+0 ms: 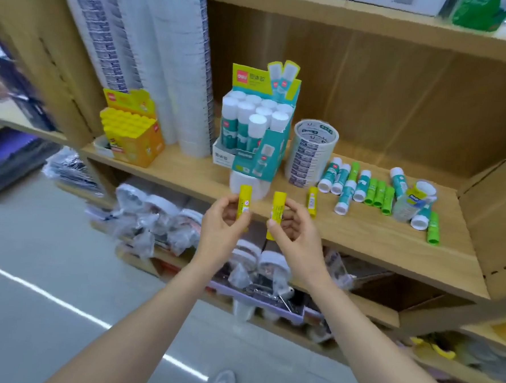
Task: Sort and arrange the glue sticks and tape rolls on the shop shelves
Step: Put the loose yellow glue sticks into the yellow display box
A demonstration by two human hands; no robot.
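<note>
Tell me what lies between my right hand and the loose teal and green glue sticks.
Head view: a single yellow glue stick lies on the shelf, between the right hand and the loose glue sticks.

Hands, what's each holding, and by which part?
Glue sticks: left hand pinches left yellow stick by its lower half; right hand pinches right yellow stick around its middle.

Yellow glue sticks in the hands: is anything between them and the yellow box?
Nothing visible does. Bare wooden shelf lies between the two yellow plastic glue sticks and the yellow cardboard display box; the teal display box stands aside.
</note>
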